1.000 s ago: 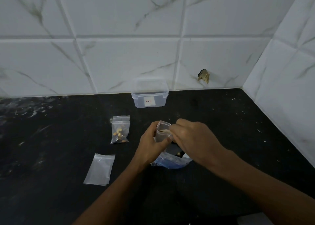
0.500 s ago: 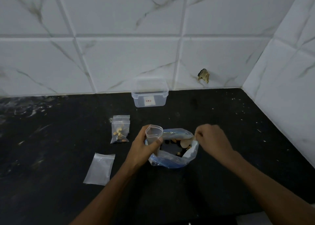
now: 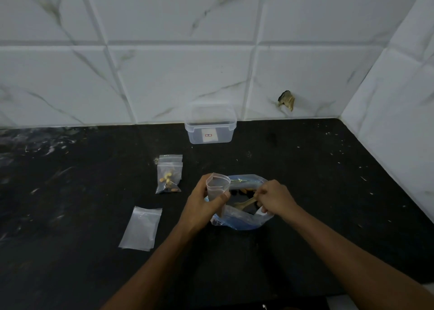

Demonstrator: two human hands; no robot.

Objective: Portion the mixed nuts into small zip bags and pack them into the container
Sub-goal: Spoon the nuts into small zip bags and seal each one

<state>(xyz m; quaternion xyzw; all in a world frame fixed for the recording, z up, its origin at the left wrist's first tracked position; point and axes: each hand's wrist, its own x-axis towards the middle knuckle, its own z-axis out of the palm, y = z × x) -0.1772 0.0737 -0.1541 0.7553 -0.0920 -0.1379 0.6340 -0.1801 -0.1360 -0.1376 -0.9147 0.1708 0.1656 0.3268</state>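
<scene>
My left hand [image 3: 201, 204] holds a small clear zip bag [image 3: 217, 187] upright, its mouth spread open. Right beside it sits the big blue-tinted bag of mixed nuts [image 3: 242, 219], open on the black counter. My right hand [image 3: 274, 198] is inside that bag's mouth, gripping a small wooden spoon [image 3: 244, 204] whose bowl points left into the nuts. A filled zip bag with nuts [image 3: 169, 179] lies to the left, over other small bags. The clear plastic container [image 3: 210, 127] stands open against the back wall.
Flat empty zip bags [image 3: 142, 228] lie at the front left on the black counter [image 3: 328, 180]. White marble-look tiled walls close the back and right sides; a chipped hole [image 3: 286, 101] marks the back wall.
My right hand left the small bag's mouth, swung right, then dropped into the big nut bag and now grips the spoon. The left hand kept the small bag upright.
</scene>
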